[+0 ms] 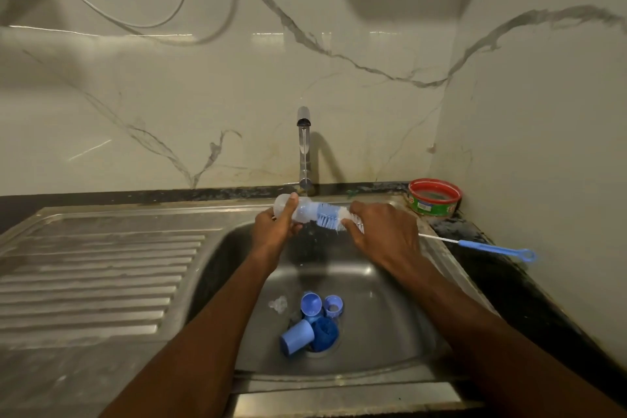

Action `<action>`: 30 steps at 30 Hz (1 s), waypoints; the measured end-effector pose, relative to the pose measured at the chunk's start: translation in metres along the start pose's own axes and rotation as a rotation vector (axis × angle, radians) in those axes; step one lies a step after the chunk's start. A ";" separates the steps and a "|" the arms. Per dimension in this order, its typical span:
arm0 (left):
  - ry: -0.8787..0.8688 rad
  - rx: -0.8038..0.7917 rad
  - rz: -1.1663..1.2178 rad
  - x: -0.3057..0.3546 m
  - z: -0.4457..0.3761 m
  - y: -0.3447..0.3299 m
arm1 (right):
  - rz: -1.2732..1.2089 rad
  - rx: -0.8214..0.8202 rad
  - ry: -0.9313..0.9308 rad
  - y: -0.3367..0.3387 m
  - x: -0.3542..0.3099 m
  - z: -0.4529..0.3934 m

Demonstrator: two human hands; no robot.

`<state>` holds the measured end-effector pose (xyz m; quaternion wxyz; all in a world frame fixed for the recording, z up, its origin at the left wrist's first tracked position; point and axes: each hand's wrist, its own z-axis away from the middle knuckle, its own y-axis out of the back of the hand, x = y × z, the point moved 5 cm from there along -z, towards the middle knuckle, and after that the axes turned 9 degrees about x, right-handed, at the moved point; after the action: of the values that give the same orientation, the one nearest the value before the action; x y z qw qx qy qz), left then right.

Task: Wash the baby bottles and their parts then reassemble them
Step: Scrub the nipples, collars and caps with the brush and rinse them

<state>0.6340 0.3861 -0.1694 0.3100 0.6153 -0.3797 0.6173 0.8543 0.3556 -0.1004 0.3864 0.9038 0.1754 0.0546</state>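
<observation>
Steel sink (390,326) with ribbed drainboard (101,268), near edge cut off by both forearms. Thin water stream under the tap (303,146), hard to make out. Over the basin, left hand (274,227) curled round a clear baby bottle (295,209) lying sideways; right hand (383,231) gripping the bottle brush (327,215), bristles at the bottle's mouth, handle partly hidden. Blue caps and rings (310,322) heaped on the drain. Red-rimmed tub (434,197) in the back right corner.
</observation>
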 end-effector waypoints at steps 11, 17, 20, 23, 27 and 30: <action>0.231 -0.243 0.199 -0.002 0.009 -0.026 | 0.059 0.036 0.145 -0.014 -0.015 0.002; 0.161 -0.189 -0.199 -0.020 0.002 -0.013 | 0.031 0.050 0.081 -0.018 -0.021 0.003; 0.049 -0.335 -0.100 -0.015 0.000 -0.007 | 0.037 -0.029 -0.090 -0.022 -0.011 -0.003; -0.184 -0.472 -0.199 -0.009 -0.010 -0.001 | -0.060 -0.122 -0.245 -0.027 0.005 -0.004; -0.801 -0.417 -0.750 -0.002 -0.007 -0.001 | 0.039 -0.082 0.007 -0.026 -0.006 -0.002; -0.843 -0.381 -0.820 0.000 -0.001 -0.012 | 0.019 -0.078 0.089 -0.020 -0.014 -0.001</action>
<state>0.6438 0.3934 -0.1679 0.4498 0.8359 -0.3059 0.0730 0.8359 0.3639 -0.1136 0.4128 0.8863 0.1817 0.1053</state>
